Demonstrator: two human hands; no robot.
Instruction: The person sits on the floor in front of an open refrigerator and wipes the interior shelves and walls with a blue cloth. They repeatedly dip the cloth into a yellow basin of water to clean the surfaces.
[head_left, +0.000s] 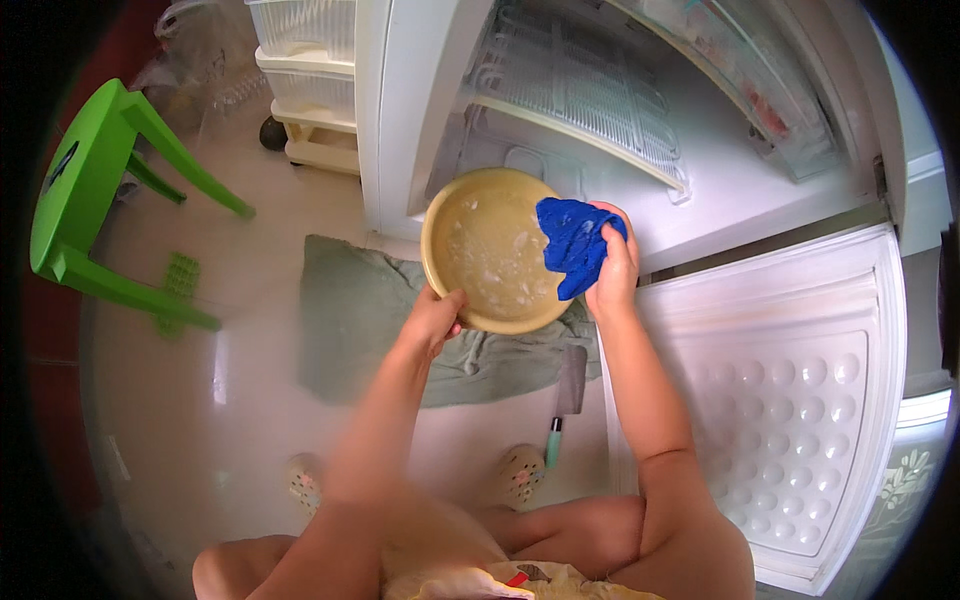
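My left hand (436, 319) grips the near left rim of a round yellow plastic basin (487, 324), its thumb over the edge. White bits or patches show inside the basin. In my right hand (616, 262) is a crumpled blue cloth (574, 244), which overlaps the basin's right side. Part of the right hand's fingers is hidden behind the cloth. Beyond the basin stands an open refrigerator compartment (645, 206) with a white wire-like shelf (577, 97).
A grey-green cloth (360, 322) lies on the floor under the basin. A cleaver (571, 382) with a green handle lies near my shoe (523, 474). An open lower door (780, 322) is at right, a green plastic stool (97, 187) at left, white drawers (311, 86) behind.
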